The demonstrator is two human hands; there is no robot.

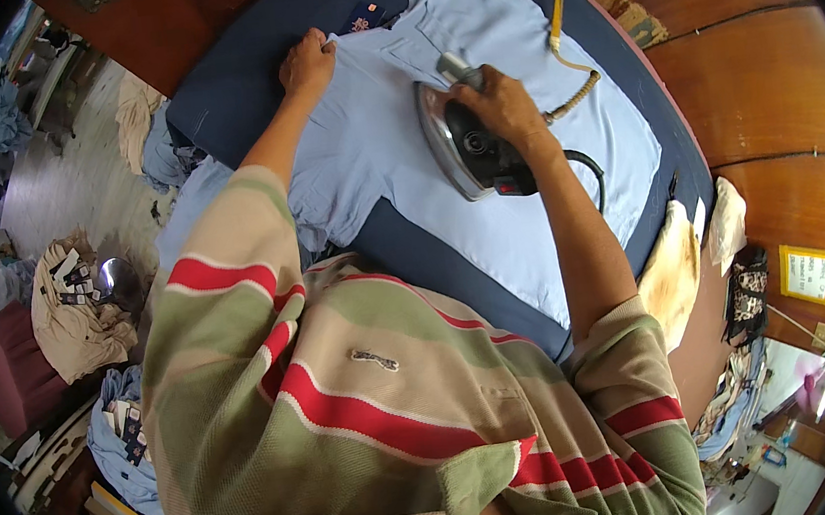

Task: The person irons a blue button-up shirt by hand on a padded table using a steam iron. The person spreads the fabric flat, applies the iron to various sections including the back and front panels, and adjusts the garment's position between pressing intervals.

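A light blue short-sleeved shirt [521, 236] lies spread over a dark blue padded ironing table [431, 245]. My right hand [502, 107] is wrapped round the handle of a black and silver steam iron [469, 141]. The iron rests on the shirt's body, its soleplate edge facing left. At the far left of the shirt, my left hand [308, 65] is closed on the cloth near the shoulder and collar. A small dark blue tag [363, 16] shows beside the collar.
A yellowish hose and coiled cord [571, 95] run from the iron to the far edge. A scorched cream cloth [673, 265] hangs at the table's right end. Beige garments [77, 313] and blue garments [123, 449] lie piled at left. Wooden panelling [765, 70] stands at right.
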